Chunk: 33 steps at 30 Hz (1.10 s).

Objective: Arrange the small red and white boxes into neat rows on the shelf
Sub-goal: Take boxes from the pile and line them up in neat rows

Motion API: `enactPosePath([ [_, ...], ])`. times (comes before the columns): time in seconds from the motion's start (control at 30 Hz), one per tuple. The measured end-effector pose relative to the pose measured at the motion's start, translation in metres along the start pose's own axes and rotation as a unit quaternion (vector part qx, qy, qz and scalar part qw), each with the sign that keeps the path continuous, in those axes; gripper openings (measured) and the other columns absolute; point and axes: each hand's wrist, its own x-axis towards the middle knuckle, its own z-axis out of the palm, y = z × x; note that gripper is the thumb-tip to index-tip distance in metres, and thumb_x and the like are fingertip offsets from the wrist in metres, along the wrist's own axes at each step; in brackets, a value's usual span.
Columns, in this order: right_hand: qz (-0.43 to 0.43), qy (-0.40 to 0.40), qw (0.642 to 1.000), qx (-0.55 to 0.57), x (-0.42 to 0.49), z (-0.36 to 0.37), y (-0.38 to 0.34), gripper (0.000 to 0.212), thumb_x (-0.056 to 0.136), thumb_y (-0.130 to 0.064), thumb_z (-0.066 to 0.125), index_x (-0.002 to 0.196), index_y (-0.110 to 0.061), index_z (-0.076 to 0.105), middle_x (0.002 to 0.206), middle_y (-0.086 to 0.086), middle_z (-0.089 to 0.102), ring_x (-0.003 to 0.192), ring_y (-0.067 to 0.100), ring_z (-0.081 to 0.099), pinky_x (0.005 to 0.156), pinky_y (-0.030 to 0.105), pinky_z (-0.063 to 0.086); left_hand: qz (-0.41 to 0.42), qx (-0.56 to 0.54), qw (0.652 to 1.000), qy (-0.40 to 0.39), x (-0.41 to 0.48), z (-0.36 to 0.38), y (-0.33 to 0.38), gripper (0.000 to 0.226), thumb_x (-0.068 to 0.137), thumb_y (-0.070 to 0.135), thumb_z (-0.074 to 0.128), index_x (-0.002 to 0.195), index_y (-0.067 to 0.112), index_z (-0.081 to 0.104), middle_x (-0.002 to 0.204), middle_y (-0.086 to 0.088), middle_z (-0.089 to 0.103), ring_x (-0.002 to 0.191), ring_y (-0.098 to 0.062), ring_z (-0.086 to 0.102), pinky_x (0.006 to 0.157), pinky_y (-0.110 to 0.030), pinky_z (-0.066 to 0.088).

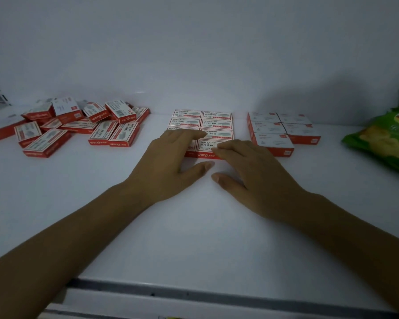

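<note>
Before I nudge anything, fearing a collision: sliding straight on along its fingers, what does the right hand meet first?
Probably the left hand, lying on the same red-and-white cardboard box block; depth unclear.

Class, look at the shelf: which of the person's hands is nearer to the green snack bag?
Right. The right hand touches the middle block of boxes, left of the green snack bag; the left hand touches the same block, even farther left.

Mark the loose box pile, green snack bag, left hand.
loose box pile (78,127): head view, a box mid-pile.
green snack bag (381,141): head view, its front face.
left hand (169,156): head view, back of hand.
</note>
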Motion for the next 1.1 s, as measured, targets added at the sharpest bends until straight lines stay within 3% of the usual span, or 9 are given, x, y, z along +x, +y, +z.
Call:
enactPosePath([
  [0.07, 0.011, -0.002, 1.0, 0.01, -0.001, -0.001, -0.001, 0.055, 0.086, -0.048, 0.039, 0.126, -0.013, 0.052, 0.126, 0.003, 0.055, 0.116, 0.021, 0.05, 0.094, 0.038, 0.041, -0.013, 0.026, 0.999, 0.023, 0.0, -0.002, -0.002, 0.06, 0.079, 0.059, 0.045, 0.121, 0.018, 0.055, 0.122, 0.0, 0.059, 0.113, -0.021, 0.052, 0.092, -0.043, 0.044],
  [0.17, 0.02, -0.009, 1.0, 0.01, 0.0, -0.003, -0.002, 0.053, 0.087, -0.046, 0.042, 0.129, -0.014, 0.05, 0.13, 0.002, 0.052, 0.119, 0.019, 0.047, 0.096, 0.037, 0.038, -0.034, 0.046, 0.998, 0.028, -0.002, -0.006, -0.002, 0.054, 0.077, 0.059, 0.042, 0.107, 0.019, 0.061, 0.108, 0.002, 0.064, 0.1, -0.02, 0.056, 0.081, -0.037, 0.048],
  [0.3, 0.021, -0.014, 1.0, 0.003, 0.0, -0.005, -0.004, 0.054, 0.087, -0.046, 0.041, 0.13, -0.015, 0.049, 0.131, 0.001, 0.051, 0.12, 0.018, 0.046, 0.098, 0.037, 0.037, -0.033, 0.034, 0.999, 0.024, -0.004, -0.006, -0.001, 0.049, 0.079, 0.05, 0.051, 0.114, 0.017, 0.058, 0.11, 0.001, 0.064, 0.098, -0.018, 0.057, 0.075, -0.029, 0.045],
  [0.47, 0.026, -0.052, 0.998, -0.007, 0.008, -0.014, -0.008, 0.048, 0.091, -0.046, 0.046, 0.13, -0.019, 0.046, 0.13, -0.003, 0.048, 0.117, 0.014, 0.043, 0.097, 0.031, 0.036, -0.033, 0.034, 0.999, 0.025, -0.004, -0.008, -0.001, 0.043, 0.078, 0.048, 0.052, 0.11, 0.02, 0.059, 0.105, 0.004, 0.065, 0.095, -0.017, 0.057, 0.072, -0.031, 0.048],
  [0.6, 0.041, -0.101, 0.993, -0.051, 0.027, -0.032, -0.014, 0.039, 0.088, -0.05, 0.046, 0.109, -0.02, 0.059, 0.11, -0.001, 0.057, 0.097, 0.016, 0.053, 0.085, 0.034, 0.044, -0.055, 0.011, 0.998, -0.02, 0.005, -0.016, -0.006, 0.041, 0.076, 0.05, 0.049, 0.106, 0.024, 0.06, 0.1, 0.007, 0.065, 0.091, -0.015, 0.057, 0.073, -0.03, 0.047],
  [0.67, 0.04, -0.086, 0.994, -0.062, 0.038, -0.039, -0.02, 0.037, 0.087, -0.049, 0.047, 0.101, -0.019, 0.063, 0.105, 0.001, 0.062, 0.094, 0.02, 0.057, 0.083, 0.035, 0.045, -0.062, -0.025, 0.996, -0.052, 0.01, -0.027, -0.011, 0.038, 0.08, 0.048, 0.054, 0.107, 0.023, 0.06, 0.102, 0.007, 0.065, 0.093, -0.015, 0.059, 0.076, -0.031, 0.047],
  [0.8, 0.024, -0.01, 0.998, -0.049, 0.056, -0.036, -0.04, 0.04, 0.086, -0.045, 0.054, 0.116, -0.02, 0.061, 0.12, 0.001, 0.061, 0.108, 0.02, 0.055, 0.092, 0.032, 0.039, -0.018, 0.022, 0.998, -0.047, -0.003, -0.054, -0.031, 0.041, 0.086, 0.048, 0.057, 0.121, 0.027, 0.056, 0.119, 0.009, 0.061, 0.102, -0.01, 0.053, 0.082, -0.03, 0.044],
  [0.97, 0.0, 0.029, 0.999, 0.026, 0.089, -0.009, -0.079, 0.042, 0.076, -0.047, 0.055, 0.1, -0.015, 0.069, 0.101, 0.004, 0.069, 0.095, 0.025, 0.062, 0.085, 0.04, 0.048, 0.016, 0.102, 0.994, -0.035, -0.042, -0.101, -0.067, 0.041, 0.085, 0.049, 0.048, 0.117, 0.026, 0.06, 0.114, 0.007, 0.064, 0.1, -0.011, 0.057, 0.081, -0.027, 0.046],
  [1.1, -0.04, 0.042, 0.998, 0.028, 0.123, 0.013, -0.117, 0.035, 0.076, -0.041, 0.061, 0.095, -0.013, 0.07, 0.094, 0.004, 0.071, 0.085, 0.025, 0.066, 0.074, 0.039, 0.053, 0.012, 0.118, 0.993, -0.01, -0.073, -0.134, -0.103, 0.037, 0.086, 0.047, 0.048, 0.113, 0.026, 0.063, 0.11, 0.008, 0.066, 0.098, -0.01, 0.058, 0.078, -0.023, 0.045],
])
